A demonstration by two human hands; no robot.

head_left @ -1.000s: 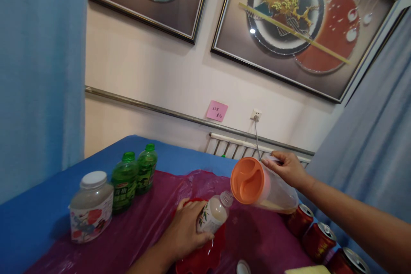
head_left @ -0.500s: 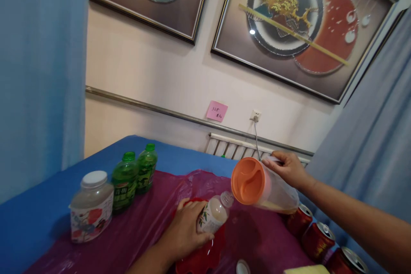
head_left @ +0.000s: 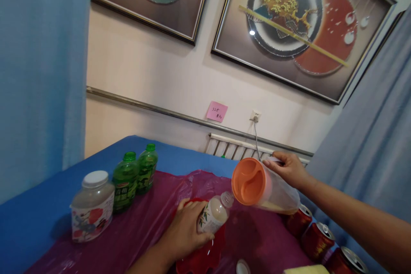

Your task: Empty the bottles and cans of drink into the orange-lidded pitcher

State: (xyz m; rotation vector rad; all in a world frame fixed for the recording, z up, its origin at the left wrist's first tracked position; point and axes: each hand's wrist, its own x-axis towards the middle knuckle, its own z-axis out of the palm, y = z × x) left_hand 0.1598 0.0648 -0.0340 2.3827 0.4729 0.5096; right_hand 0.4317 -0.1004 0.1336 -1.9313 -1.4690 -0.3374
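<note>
My left hand is wrapped round a small uncapped bottle of pale cream liquid, tilted over a red tray. My right hand grips the handle of a clear pitcher with an orange lid. The pitcher lies tipped on its side above the bottle's mouth, lid toward the bottle, with a little pale liquid inside. No stream of liquid shows between them.
Two green bottles and a white-lidded jar stand at the left on the blue table. A magenta plastic sheet covers the middle. Red cans line the right. A white cap lies near the front edge.
Almost nothing differs; the view has shifted very slightly and both hands hold the bottle and the pitcher in the same pose.
</note>
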